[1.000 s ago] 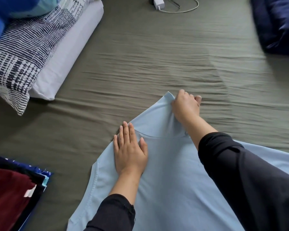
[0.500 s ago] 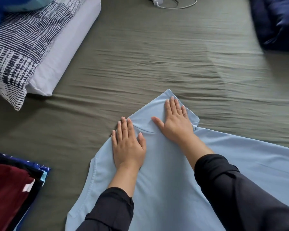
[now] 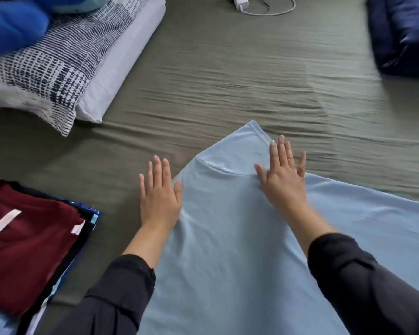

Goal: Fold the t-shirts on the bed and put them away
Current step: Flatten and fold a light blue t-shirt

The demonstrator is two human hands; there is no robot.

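A light blue t-shirt lies spread on the olive-green bed sheet, with a sleeve folded in so its top forms a point. My left hand lies flat with straight fingers at the shirt's left edge, mostly on the sheet. My right hand presses flat on the shirt's upper right edge, fingers spread. At the lower left sits a stack of folded t-shirts, a dark red one on top.
A patterned navy-and-white pillow lies on a white one at the upper left, with a blue cushion on top. A white charger with cable sits at the far edge. Dark blue bedding fills the upper right corner.
My right hand let go of the sleeve it gripped, flattened, and slid right to the shirt's edge. My left hand slid left off the shirt toward the sheet.
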